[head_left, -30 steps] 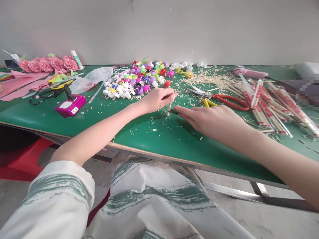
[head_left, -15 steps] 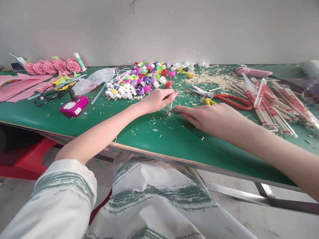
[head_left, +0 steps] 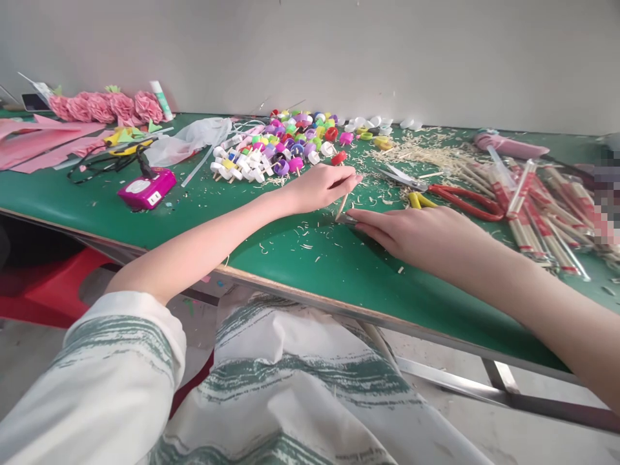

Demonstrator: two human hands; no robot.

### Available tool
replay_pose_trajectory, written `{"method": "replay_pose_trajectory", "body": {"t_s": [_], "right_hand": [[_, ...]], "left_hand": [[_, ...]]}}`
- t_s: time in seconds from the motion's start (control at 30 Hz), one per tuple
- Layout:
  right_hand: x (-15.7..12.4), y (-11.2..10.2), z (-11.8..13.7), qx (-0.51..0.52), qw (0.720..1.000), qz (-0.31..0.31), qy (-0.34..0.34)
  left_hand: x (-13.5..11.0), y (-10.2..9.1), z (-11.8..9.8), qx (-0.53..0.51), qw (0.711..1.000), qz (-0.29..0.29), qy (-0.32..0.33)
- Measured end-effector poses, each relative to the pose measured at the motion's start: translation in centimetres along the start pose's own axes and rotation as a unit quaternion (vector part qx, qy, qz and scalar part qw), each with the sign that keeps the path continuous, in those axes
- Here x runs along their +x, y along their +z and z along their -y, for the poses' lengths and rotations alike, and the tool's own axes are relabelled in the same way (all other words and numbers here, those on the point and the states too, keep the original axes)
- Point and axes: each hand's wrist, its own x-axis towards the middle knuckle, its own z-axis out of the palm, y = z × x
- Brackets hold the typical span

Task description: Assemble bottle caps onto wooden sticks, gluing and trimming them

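Observation:
Pinched in the fingers of my left hand (head_left: 322, 188) is a short thin wooden stick (head_left: 341, 205), slanting down to the green tabletop (head_left: 271, 242). My right hand (head_left: 411, 232) grips a small metal blade (head_left: 345, 219), its edge at the stick's lower end; most of the blade is hidden by my fingers. Curled wood shavings (head_left: 304, 237) lie scattered below both hands. Just beyond my left hand is a pile of coloured and white bottle caps (head_left: 295, 145), several with short sticks through them. A red cap (head_left: 339, 158) sits closest to my fingers.
Right of centre lie red-handled scissors (head_left: 467, 200), yellow handles (head_left: 420, 201) and packs of wooden chopsticks (head_left: 527, 219). On the left are a magenta power adapter (head_left: 147, 188), a plastic bag (head_left: 188, 143), pink paper (head_left: 48, 145), pink paper flowers (head_left: 99, 106) and a glue stick (head_left: 161, 101).
The whole view has shifted slightly. The stick leans more than before, its lower end nearer to me, and the blade stays against its lower end. Both hands keep their grips.

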Motion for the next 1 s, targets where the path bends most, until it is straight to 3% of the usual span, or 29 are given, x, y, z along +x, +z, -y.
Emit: {"method": "replay_pose_trajectory", "body": {"t_s": [0.23, 0.37, 0.63, 0.87, 1.0], "right_hand": [[-0.5, -0.7, 0.2, 0.013, 0.999, -0.017, 0.029], [-0.6, -1.2, 0.5, -0.034, 0.999, -0.007, 0.029], [-0.4, -1.4, 0.7, -0.080, 0.997, 0.010, 0.005], [-0.2, -1.8, 0.7, -0.061, 0.998, 0.007, -0.012], [-0.1, -2.1, 1.0, -0.035, 0.998, 0.036, -0.027]], "left_hand": [[0.1, -0.1, -0.1, 0.062, 0.998, 0.015, -0.007], [0.2, -0.1, -0.2, 0.086, 0.996, 0.012, -0.005], [0.1, 0.0, -0.2, 0.075, 0.997, 0.006, -0.012], [-0.1, 0.1, -0.2, 0.039, 0.999, -0.014, -0.006], [-0.3, 0.1, -0.4, 0.011, 1.000, -0.020, -0.007]]}}
